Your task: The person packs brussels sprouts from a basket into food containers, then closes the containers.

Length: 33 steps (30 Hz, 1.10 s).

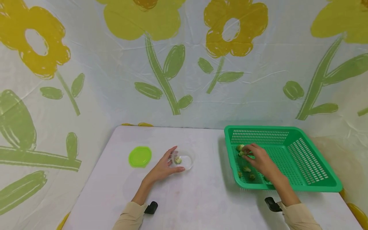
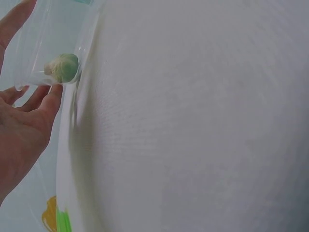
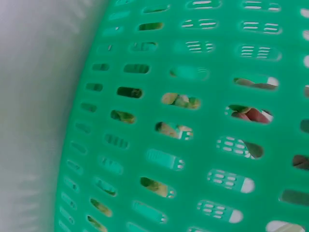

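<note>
My left hand (image 1: pixel 163 168) holds a clear round plastic tub (image 1: pixel 192 159), with the thumb and fingers around its sides. Inside the tub lies one pale green Brussels sprout (image 2: pixel 64 67). On the right, my right hand (image 1: pixel 261 161) reaches down into a green plastic basket (image 1: pixel 258 127). Its thumb and fingertips pinch a Brussels sprout (image 1: pixel 242 153) near the basket's left wall. Several more sprouts (image 1: pixel 246 169) lie on the basket floor below that hand. In the right wrist view the slotted basket wall (image 3: pixel 154 106) largely hides the fingers and sprouts.
A bright green lid (image 1: pixel 140 157) lies flat on the white table (image 1: pixel 201 204), left of the tub. Behind the table hangs a flower-printed sheet (image 1: pixel 189 105), which also runs along both sides. The basket's high walls surround the right hand.
</note>
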Tool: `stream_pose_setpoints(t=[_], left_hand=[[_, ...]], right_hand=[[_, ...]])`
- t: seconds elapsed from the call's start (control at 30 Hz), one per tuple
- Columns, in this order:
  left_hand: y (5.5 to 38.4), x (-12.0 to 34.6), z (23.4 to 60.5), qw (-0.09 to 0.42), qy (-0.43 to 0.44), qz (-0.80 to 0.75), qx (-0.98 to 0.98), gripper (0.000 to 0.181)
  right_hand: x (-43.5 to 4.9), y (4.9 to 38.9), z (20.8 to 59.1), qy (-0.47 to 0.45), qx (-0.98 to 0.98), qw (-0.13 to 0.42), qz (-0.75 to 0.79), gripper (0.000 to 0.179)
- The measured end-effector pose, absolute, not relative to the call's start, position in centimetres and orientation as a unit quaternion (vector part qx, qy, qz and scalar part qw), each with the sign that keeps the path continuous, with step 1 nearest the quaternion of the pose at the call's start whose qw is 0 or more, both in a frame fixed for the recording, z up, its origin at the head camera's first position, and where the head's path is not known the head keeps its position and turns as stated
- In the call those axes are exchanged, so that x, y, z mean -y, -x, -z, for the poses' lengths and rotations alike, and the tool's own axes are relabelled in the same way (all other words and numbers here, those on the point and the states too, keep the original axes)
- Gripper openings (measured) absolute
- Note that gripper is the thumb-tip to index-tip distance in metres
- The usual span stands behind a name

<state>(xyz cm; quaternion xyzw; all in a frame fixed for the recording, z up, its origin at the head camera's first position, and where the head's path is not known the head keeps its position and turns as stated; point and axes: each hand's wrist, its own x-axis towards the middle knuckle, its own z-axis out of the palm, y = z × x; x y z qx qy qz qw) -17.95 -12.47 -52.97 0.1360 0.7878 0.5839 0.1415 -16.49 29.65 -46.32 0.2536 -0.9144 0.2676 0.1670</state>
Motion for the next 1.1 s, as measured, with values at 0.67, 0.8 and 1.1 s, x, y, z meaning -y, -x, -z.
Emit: stream_pose_setpoints(t=[0.67, 0.8, 1.1], left_hand=[[17.9, 12.3, 52.5, 0.140, -0.136, -0.576, -0.794, 0.105], [17.9, 12.3, 52.5, 0.142, -0.139, -0.579, -0.790, 0.106], [17.9, 12.3, 52.5, 0.147, -0.136, -0.583, -0.788, 0.107]], right_hand=[[-27.9, 16.1, 43.7, -0.234, 0.896, 0.244, -0.287, 0.030], [-27.3, 16.2, 43.2, -0.238, 0.885, 0.250, -0.312, 0.030], [-25.4, 16.7, 42.7, -0.249, 0.870, 0.264, -0.334, 0.032]])
